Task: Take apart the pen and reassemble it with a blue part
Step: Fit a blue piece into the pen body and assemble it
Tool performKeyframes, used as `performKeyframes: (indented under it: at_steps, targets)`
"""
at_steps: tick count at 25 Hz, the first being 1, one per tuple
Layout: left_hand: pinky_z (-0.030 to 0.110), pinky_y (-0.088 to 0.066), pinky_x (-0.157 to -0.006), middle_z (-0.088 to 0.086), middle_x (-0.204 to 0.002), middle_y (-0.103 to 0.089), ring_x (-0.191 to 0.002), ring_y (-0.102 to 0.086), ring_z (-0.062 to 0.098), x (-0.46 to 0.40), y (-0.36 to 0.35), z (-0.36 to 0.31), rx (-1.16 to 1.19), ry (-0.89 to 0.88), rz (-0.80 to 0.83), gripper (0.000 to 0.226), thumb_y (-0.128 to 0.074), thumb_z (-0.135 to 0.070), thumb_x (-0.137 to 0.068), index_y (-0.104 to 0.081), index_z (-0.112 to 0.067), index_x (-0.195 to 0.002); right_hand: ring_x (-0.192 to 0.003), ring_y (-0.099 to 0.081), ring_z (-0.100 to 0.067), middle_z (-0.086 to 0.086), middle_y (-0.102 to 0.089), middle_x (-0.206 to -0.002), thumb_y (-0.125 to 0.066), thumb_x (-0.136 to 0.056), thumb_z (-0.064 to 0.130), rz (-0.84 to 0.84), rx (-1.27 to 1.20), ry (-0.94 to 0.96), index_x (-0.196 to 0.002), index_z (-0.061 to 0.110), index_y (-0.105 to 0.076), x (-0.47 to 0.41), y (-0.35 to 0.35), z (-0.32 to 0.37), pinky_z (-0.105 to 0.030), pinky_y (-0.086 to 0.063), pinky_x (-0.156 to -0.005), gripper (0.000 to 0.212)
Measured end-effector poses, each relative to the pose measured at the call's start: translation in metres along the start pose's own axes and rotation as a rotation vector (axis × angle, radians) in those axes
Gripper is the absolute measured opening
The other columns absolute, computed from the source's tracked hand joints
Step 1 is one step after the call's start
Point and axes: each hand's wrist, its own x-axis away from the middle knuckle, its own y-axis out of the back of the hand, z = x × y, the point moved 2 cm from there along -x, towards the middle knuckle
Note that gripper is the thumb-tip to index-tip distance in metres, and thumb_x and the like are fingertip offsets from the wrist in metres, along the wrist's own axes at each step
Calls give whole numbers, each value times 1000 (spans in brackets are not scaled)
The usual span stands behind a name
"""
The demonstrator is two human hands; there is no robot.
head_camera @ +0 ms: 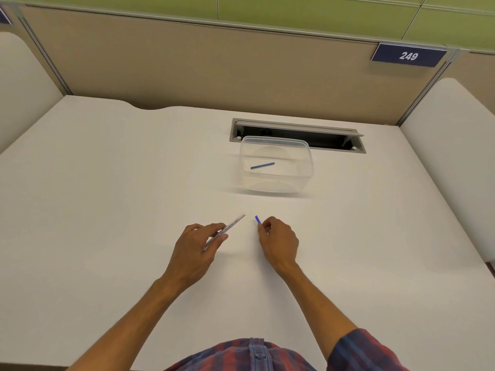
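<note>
My left hand [198, 245] holds a clear pen barrel [234, 223] between thumb and fingers, its open end pointing up and to the right. My right hand [278, 241] pinches a thin blue refill [257, 219], whose short visible end sticks out toward the barrel's tip. The two ends are a small gap apart, just above the white desk [120, 196]. Another blue refill [262, 166] lies inside a clear plastic container [300, 180] farther back on the desk.
A grey cable slot [297, 133] is set into the desk behind the container. Beige partition walls surround the desk, with a sign reading 249 [408, 56] at the upper right. My plaid shirt shows at the bottom edge.
</note>
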Motion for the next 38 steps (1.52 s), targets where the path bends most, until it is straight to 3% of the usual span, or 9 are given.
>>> performKeyframes:
  at_steps: [3, 6, 10, 14, 19, 33, 38]
  targets:
    - [18, -39, -76, -30, -86, -60, -84, -57, 12, 3, 1, 1, 26, -19, -10, 36, -47, -49, -91, -68, -25, -108, -78, -67, -14, 9, -72, -86, -56, -94, 34, 7, -266, -1, -92, 22, -63, 5, 13, 0, -32, -51, -69, 14]
    - [23, -41, -75, -22, -84, -63, -80, -57, 12, 3, 0, 3, 18, -37, -6, 37, -42, -50, -91, -66, -26, -107, -80, -66, -9, 8, -73, -82, -61, -92, 23, 0, -591, 28, -88, 23, -68, 13, 32, 6, -27, -51, -73, 7]
    - [20, -40, -75, -18, -85, -65, -79, -55, 13, 2, -2, 5, -7, -41, -7, 37, -42, -50, -92, -66, -27, -107, -86, -66, -14, 8, -72, -87, -64, -92, 16, 61, -765, 66, -93, 21, -72, 25, 51, 12, -26, -52, -81, 9]
    - [21, -41, -75, -17, -78, -61, -74, -53, 14, 3, -2, 3, -34, -69, 0, 36, -43, -48, -92, -67, -26, -106, -84, -63, -1, 8, -73, -93, -64, -93, 16, 58, -754, 95, -93, 21, -72, 35, 60, 16, -12, -46, -65, 9]
    - [16, -37, -76, -23, -77, -57, -75, -51, 10, 2, -1, 2, -30, -79, -2, 34, -44, -47, -92, -67, -26, -106, -81, -59, -1, 9, -71, -90, -63, -94, 18, 41, -684, 134, -93, 23, -71, 38, 60, 18, -14, -39, -55, 10]
    - [22, -39, -76, -15, -72, -57, -71, -49, 14, 1, 1, -2, -29, -81, 28, 35, -42, -46, -93, -68, -27, -105, -86, -60, -5, 11, -72, -96, -63, -93, 14, 71, -630, 224, -94, 24, -72, 40, 72, 16, -16, -39, -60, 12]
    - [13, -30, -82, -12, -72, -57, -69, -44, 13, -1, 6, -6, -69, -152, 38, 29, -45, -40, -93, -69, -27, -104, -90, -62, -5, 14, -72, -97, -64, -92, 14, 153, -574, 279, -93, 25, -74, 35, 78, 14, -18, -40, -65, 15]
